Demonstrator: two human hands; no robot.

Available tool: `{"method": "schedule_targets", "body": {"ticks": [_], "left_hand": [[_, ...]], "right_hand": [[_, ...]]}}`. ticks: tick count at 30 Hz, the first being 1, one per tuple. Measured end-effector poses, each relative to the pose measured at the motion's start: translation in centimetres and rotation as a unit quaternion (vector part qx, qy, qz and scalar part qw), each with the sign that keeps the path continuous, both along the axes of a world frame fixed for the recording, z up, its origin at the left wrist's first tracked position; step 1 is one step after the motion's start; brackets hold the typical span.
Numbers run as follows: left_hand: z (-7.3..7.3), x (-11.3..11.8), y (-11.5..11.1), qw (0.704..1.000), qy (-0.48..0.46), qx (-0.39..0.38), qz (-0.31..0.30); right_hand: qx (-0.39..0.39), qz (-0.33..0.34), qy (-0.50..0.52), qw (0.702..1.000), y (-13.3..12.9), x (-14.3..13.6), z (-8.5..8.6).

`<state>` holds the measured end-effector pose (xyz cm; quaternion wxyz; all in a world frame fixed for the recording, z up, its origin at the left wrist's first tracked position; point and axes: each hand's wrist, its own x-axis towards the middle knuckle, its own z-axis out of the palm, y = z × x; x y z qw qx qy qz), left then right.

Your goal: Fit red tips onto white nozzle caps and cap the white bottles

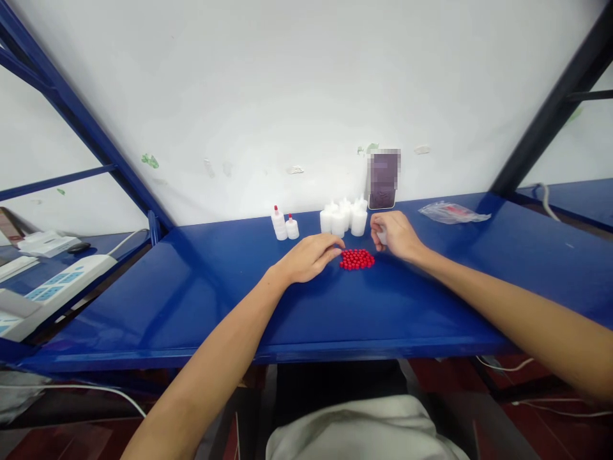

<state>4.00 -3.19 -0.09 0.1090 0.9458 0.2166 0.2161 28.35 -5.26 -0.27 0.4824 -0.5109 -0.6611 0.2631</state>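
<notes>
Small red caps [357,259] lie in a cluster on the blue table [201,287]. At their left edge is my left hand [311,257], its thumb and fingertips close together; whether a cap is between them is too small to tell. My right hand [395,235], right of the cluster, is wrapped round a white bottle [382,236], mostly hidden by the fingers. Several white bottles [338,220] without red caps stand together behind the cluster. Farther left, two white bottles [278,225] [292,228] with red tips stand side by side.
A phone or tablet [383,182] leans on the wall behind the bottles. A clear plastic bag [454,213] lies at the back right. Blue metal frame bars [90,121] rise at the left, beside a white power strip [62,287].
</notes>
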Motion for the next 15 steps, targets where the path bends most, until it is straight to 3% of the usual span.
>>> {"method": "schedule_targets", "body": {"ticks": [6,15], "left_hand": [[-1.1,-0.1,0.9,0.994,0.076,0.042,0.060],[-1.0,1.4,0.8,0.999,0.041,0.033,-0.010]], "right_hand": [[-0.005,-0.031,-0.009,0.999,0.3,-0.1,0.1],[0.035,-0.074,-0.072,0.994,0.6,-0.2,0.3]]}}
